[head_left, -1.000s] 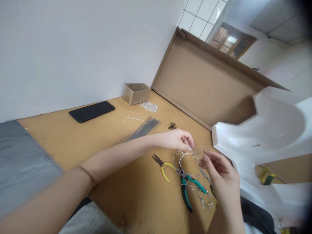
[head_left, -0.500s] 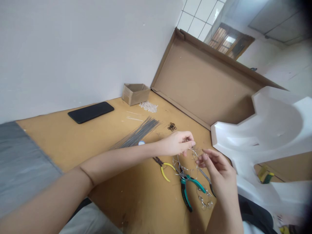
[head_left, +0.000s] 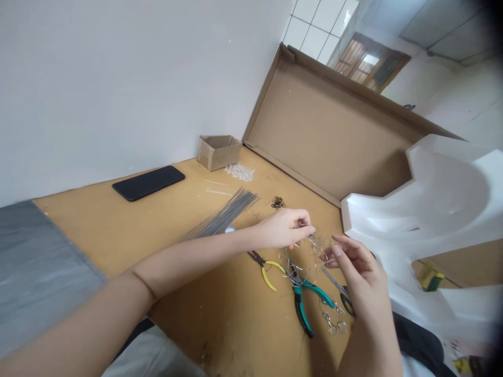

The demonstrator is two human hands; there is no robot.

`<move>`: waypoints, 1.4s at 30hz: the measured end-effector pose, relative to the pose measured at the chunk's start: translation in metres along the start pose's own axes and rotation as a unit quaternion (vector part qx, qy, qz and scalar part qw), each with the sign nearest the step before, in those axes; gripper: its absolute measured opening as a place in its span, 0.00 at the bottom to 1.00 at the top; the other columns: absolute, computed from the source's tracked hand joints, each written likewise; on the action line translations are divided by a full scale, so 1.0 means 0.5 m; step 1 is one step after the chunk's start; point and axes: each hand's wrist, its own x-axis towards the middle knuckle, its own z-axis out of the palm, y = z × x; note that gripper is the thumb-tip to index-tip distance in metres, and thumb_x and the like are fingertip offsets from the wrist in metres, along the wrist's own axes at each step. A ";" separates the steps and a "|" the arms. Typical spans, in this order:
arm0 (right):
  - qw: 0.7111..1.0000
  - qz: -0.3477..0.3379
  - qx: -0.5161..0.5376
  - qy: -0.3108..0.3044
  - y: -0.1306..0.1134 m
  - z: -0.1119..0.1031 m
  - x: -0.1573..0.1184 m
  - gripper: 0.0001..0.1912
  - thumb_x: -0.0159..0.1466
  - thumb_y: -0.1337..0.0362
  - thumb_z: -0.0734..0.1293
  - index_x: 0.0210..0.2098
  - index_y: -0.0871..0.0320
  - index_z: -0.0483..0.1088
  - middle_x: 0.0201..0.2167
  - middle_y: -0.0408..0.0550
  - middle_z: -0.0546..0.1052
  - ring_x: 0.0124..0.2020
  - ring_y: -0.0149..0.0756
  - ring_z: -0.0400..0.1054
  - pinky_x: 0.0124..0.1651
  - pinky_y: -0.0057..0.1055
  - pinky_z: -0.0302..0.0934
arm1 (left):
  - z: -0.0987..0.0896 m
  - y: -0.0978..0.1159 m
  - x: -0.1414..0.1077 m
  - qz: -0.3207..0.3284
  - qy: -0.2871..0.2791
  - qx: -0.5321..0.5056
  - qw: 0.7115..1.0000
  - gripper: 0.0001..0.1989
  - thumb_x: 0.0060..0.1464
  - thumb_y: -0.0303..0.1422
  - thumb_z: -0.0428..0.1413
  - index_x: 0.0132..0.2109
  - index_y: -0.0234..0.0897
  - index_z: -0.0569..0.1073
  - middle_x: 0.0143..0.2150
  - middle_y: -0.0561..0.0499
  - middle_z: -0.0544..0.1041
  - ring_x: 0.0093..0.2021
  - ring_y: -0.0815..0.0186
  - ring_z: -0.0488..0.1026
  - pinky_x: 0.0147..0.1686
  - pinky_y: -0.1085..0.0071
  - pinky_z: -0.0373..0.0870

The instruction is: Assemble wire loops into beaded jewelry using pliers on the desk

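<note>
- The wire piece (head_left: 315, 246) is between the 2 hands, its lower loops showing in front of the head of the green-handled pliers (head_left: 299, 309).
- The left hand (head_left: 293, 229) has thumb and fingertips pinched together on the wire piece's upper end; a light, steady pinch there should hold it without flattening the thin loops.
- The right hand (head_left: 359, 272) is curled at the other side, but the strands are so fine and blurred that I cannot tell whether its tips close on them.
- Small turns, made near the left pinch, should bend less wire than a long pull.
- Loose loops could snag on those pliers or the scissors (head_left: 346, 303), so best keep them lifted.
- The yellow-handled pliers (head_left: 262, 263) lie near the left wrist; it should stay clear of them.
</note>
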 end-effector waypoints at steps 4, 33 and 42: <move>1.000 0.018 0.005 0.003 -0.001 -0.002 0.003 0.14 0.58 0.55 0.66 0.41 0.56 0.68 0.28 0.46 0.75 0.29 0.34 0.70 0.32 0.30 0.68 | -0.008 0.012 -0.001 -0.009 0.013 0.030 0.999 0.10 0.54 0.38 0.51 0.30 0.36 0.65 0.17 0.59 0.65 0.15 0.75 0.62 0.17 0.79 0.55; 0.997 0.011 -0.083 0.000 0.042 0.009 0.007 0.11 0.58 0.60 0.63 0.39 0.56 0.70 0.26 0.43 0.73 0.26 0.32 0.68 0.33 0.32 0.64 | -0.030 -0.014 0.034 -0.074 -0.089 -0.079 0.990 0.18 0.52 0.45 0.52 0.33 0.32 0.66 0.31 0.51 0.71 0.24 0.72 0.73 0.20 0.78 0.67; 0.983 -0.037 -0.163 0.080 0.036 0.010 0.007 0.09 0.57 0.62 0.63 0.36 0.56 0.71 0.25 0.44 0.75 0.25 0.33 0.69 0.32 0.31 0.64 | -0.029 -0.003 0.026 -0.067 -0.093 -0.071 0.991 0.18 0.54 0.47 0.49 0.34 0.33 0.65 0.32 0.49 0.72 0.26 0.70 0.73 0.21 0.76 0.66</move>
